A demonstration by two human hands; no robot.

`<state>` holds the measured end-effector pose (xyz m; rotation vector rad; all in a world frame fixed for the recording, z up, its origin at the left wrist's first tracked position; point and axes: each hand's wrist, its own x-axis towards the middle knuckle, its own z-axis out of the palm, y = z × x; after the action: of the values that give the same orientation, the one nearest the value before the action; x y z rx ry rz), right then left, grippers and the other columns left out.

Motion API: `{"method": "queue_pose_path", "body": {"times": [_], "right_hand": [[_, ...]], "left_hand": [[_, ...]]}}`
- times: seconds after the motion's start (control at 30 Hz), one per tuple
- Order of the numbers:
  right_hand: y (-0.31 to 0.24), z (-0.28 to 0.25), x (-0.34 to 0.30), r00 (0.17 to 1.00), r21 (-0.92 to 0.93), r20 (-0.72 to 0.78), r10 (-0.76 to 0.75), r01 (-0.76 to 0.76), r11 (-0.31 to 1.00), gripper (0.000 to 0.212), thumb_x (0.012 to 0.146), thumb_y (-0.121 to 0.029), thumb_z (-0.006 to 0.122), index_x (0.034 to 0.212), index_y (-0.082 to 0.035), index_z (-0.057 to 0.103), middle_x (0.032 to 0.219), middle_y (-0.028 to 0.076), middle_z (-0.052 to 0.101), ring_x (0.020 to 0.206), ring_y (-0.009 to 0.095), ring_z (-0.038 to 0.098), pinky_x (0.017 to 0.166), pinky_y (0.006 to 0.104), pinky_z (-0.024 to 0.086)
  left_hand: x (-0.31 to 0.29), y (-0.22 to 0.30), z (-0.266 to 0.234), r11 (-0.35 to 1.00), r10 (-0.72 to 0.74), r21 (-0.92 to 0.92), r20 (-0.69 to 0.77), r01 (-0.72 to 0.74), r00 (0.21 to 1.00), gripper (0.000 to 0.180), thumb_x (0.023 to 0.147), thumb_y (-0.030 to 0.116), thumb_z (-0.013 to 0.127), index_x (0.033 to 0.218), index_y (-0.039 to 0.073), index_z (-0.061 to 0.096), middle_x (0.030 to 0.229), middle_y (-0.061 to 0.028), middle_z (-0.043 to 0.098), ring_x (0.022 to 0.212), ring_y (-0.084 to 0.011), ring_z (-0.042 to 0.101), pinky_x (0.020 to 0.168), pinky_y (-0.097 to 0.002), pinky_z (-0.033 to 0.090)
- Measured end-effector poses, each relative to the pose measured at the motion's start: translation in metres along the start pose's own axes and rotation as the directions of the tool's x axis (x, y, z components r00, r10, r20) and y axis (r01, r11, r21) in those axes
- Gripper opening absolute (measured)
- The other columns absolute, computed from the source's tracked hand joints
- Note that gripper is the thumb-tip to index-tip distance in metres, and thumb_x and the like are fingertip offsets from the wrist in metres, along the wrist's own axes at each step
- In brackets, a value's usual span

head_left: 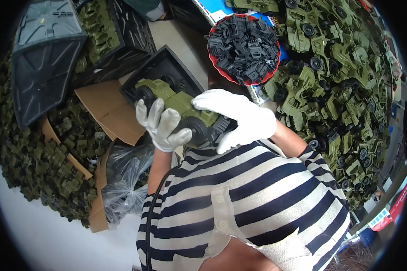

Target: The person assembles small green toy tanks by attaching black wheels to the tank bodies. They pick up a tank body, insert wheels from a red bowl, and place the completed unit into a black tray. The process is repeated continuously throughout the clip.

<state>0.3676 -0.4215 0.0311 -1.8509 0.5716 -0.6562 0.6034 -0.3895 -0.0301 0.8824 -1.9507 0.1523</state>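
Note:
An olive-green toy jeep [177, 103] with chunky black wheels is held in front of my chest, tilted. My left hand [160, 125], in a white glove with greyed fingertips, is closed around its left side by the wheels. At the other end, my white-gloved right hand [239, 116] grips the jeep, fingers on the green body and thumb low by the front. Between the right hand's thumb and fingers shows a black slatted grille piece [220, 125] at the jeep's end. The palm hides part of it, so I cannot tell whether it is fastened.
A red scalloped bowl [210, 50] full of black plastic parts stands ahead. Piled green toy jeeps [334, 95] cover the right side. Behind my hands is a black tray [192, 74]. To the left are black crates [45, 67], cardboard [106, 106], heaped green parts [45, 167] and clear plastic [129, 192].

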Motion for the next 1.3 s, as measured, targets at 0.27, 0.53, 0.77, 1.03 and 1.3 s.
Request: {"method": "queue_pose_path", "body": {"times": [0.27,0.53,0.77,1.03,1.3], "right_hand": [[0.013,0.012,0.008,1.000,-0.040,-0.004,-0.004,0.004,0.999,0.060,0.078,-0.032,0.077,0.126,-0.002,0.056,0.117,0.018,0.061,0.105,0.036,0.059,0.091,0.0428,0.048],[0.113,0.072,-0.008,0.936,-0.333,-0.069,0.345,-0.348,0.877,0.074,0.092,-0.051,0.054,0.144,-0.001,0.038,0.146,0.031,0.038,0.128,0.045,0.045,0.107,0.0466,0.037],[0.096,0.011,-0.034,0.872,-0.486,-0.318,0.373,-0.487,0.725,0.041,0.094,-0.034,0.058,0.122,-0.006,0.061,0.128,0.020,0.059,0.109,0.038,0.061,0.093,0.0439,0.050],[0.093,-0.042,-0.054,0.775,-0.301,-0.506,0.377,-0.569,0.765,0.036,0.093,-0.033,0.058,0.115,-0.006,0.066,0.121,0.016,0.065,0.109,0.034,0.062,0.096,0.0410,0.049],[0.101,-0.045,-0.067,0.666,-0.361,-0.616,0.421,-0.713,0.601,0.059,0.083,-0.035,0.068,0.132,-0.007,0.052,0.141,0.019,0.046,0.123,0.038,0.048,0.102,0.0483,0.041]], "left_hand": [[-0.025,0.000,-0.004,0.975,-0.219,-0.003,0.126,0.221,0.968,0.027,0.085,0.023,0.061,0.107,0.029,0.048,0.107,-0.0084,0.063,0.102,-0.0305,0.061,0.102,-0.0553,0.036],[-0.143,-0.020,0.019,0.826,-0.544,0.168,0.485,0.538,0.685,0.081,0.069,0.014,0.074,0.142,0.013,0.039,0.121,-0.0093,0.059,0.116,-0.0296,0.055,0.101,-0.0466,0.035],[-0.205,-0.042,0.066,0.325,-0.788,0.622,0.594,0.712,-0.159,0.080,0.067,0.035,0.077,0.138,0.017,0.042,0.124,-0.0169,0.062,0.116,-0.0357,0.059,0.095,-0.0449,0.046],[-0.222,-0.066,0.099,0.254,-0.749,0.479,0.647,0.840,-0.143,0.056,0.081,0.023,0.069,0.131,0.004,0.054,0.119,-0.0191,0.066,0.110,-0.0310,0.064,0.095,-0.0383,0.048],[0.066,-0.063,0.188,0.543,-0.609,-0.318,0.488,0.777,0.625,0.032,0.091,0.012,0.064,0.120,-0.003,0.062,0.113,-0.0190,0.068,0.099,-0.0256,0.067,0.091,-0.0331,0.051]]}}
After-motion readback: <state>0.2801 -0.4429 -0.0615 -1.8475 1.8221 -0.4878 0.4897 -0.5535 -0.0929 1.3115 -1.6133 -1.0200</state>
